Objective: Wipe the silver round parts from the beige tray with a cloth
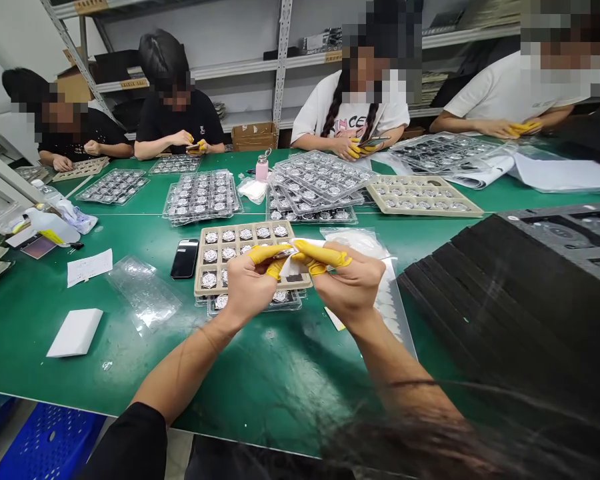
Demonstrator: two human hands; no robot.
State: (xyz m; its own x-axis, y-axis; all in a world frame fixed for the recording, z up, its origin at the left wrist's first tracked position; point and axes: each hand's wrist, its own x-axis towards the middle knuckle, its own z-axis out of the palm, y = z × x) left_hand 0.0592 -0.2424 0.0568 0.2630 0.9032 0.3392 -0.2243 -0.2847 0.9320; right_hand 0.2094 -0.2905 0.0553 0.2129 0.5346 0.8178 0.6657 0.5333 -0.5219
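Both my hands are raised over a beige tray (198, 267) of round silver-and-black parts, with yellow finger cots on the fingertips. My left hand (253, 287) pinches a small shiny metallic piece (283, 253), largely covered by the fingers, so its kind is unclear. In my right hand (350, 280), thumb and fingers close on a white wiping cloth (294, 268) that is folded against that piece. The fingertips of the two hands meet. Under the beige tray lies a clear plastic tray (293, 301) with similar round parts.
A black phone (185, 259), a clear plastic sheet (143, 290) and a white foam block (75, 333) lie to the left. Black foam trays (480, 293) are stacked at right. Clear trays (203, 193) stand behind. Several co-workers sit across the green table (260, 373).
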